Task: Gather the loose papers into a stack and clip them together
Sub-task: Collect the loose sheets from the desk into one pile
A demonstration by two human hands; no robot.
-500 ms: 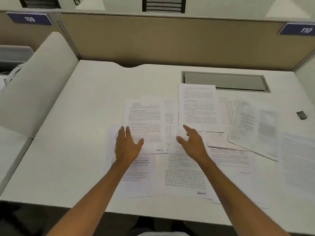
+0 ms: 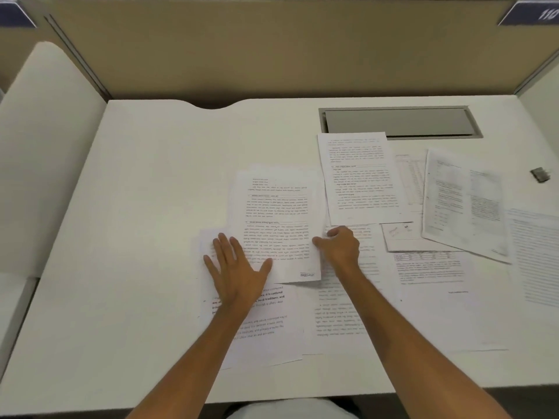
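Observation:
Several printed sheets lie scattered over the white desk (image 2: 145, 225). My left hand (image 2: 234, 270) rests flat, fingers spread, on the lower left of a text sheet (image 2: 278, 213) and the sheet beneath it (image 2: 260, 325). My right hand (image 2: 340, 246) pinches the right edge of that same text sheet with thumb on top and fingers curled. Another text sheet (image 2: 360, 176) lies just beyond my right hand. A tilted sheet (image 2: 465, 204) and more pages (image 2: 429, 267) spread to the right. A small dark binder clip (image 2: 540, 174) sits near the desk's far right edge.
A grey cable-tray lid (image 2: 396, 122) is set into the desk behind the papers. A beige partition wall (image 2: 272, 52) closes the back, and a white side panel (image 2: 45, 152) stands on the left. The desk's front edge runs just below my forearms.
My right hand has closed from open fingers onto the right edge of the text sheet. My left hand still lies flat on the papers. The camera has tipped downward and closer.

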